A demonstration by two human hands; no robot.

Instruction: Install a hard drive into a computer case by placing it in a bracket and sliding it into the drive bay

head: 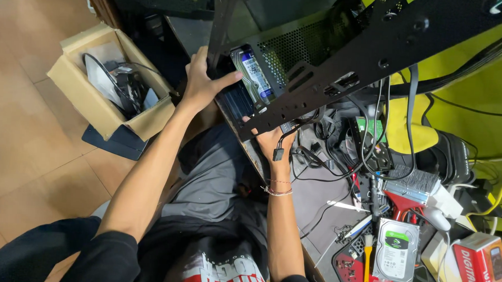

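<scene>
We grip the heavy, rigid computer case (320, 65) with our left hand (200, 81) at nine o'clock; our right hand (270, 139), partly hidden, braces underneath, its closure indeterminate. We hold the fragile hard drive (253, 74) by its edges.

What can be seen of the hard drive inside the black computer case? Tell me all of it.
The hard drive is a flat silver metal block with a white and blue label. It sits tilted in the black computer case, partly hidden behind its perforated frame. The left hand grips beside it, thumb touching its lower edge; the right hand is just below, under the frame.
</scene>
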